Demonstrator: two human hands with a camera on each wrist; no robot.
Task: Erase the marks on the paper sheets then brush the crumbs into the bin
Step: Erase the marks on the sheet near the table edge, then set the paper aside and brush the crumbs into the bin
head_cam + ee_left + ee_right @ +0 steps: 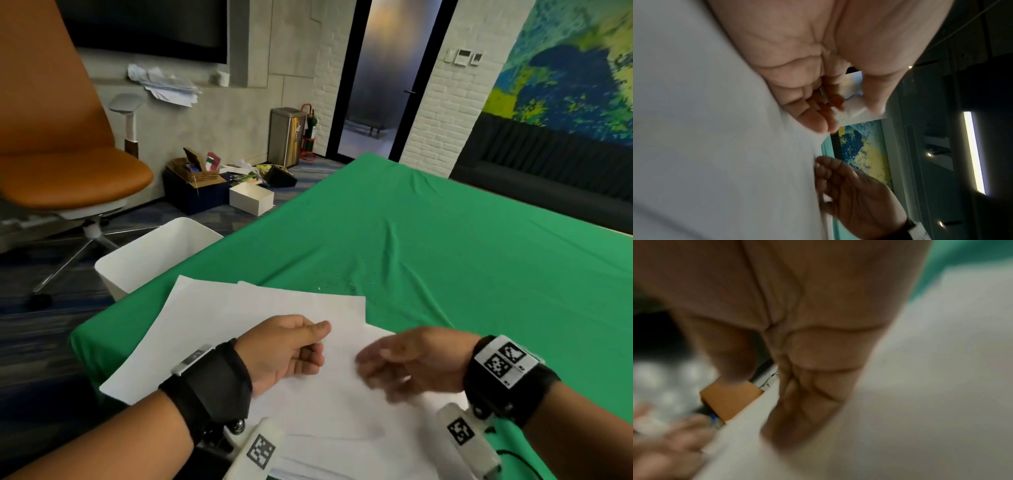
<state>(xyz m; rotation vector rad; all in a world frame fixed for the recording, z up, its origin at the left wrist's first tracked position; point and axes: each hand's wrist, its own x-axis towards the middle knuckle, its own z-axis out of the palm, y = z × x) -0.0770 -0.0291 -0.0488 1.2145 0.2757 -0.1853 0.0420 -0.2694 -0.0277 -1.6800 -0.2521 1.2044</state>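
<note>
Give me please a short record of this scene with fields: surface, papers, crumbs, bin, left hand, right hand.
surface: table under a green cloth
papers: several white sheets overlapping at the near edge; no marks visible on them
crumbs: small specks on the cloth just beyond the sheets
bin: white bin on the floor, against the table's left edge
left hand: left hand over the sheets, pinches a small white eraser between thumb and fingers
right hand: right hand blurred, low over the sheets, fingers relaxed, holds nothing
</note>
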